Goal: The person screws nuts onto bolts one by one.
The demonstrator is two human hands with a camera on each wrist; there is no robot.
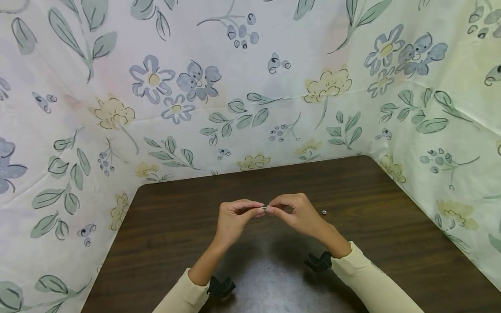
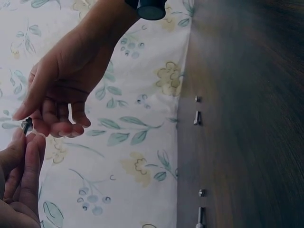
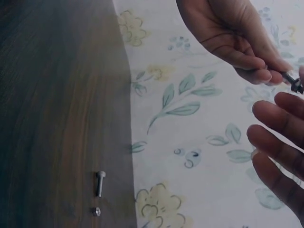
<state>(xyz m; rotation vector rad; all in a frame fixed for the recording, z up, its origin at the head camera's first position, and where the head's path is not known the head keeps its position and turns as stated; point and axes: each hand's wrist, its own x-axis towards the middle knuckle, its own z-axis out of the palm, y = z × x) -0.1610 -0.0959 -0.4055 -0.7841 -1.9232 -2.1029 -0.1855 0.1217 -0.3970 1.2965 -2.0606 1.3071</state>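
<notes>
Bolt (image 3: 290, 80) pinched in narrowly parted fingers (image 1: 250, 204) of left hand (image 1: 232, 218) and right hand (image 1: 302, 214).

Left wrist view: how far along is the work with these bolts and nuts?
Done: one bolt is off the table, pinched in the fingers of the left hand. In hand: the right hand pinches a dark piece, probably a nut, at the bolt's end; whether it is threaded on, I cannot tell. Left: two loose bolts and two nuts lie apart on the table, probably still to be joined.
</notes>
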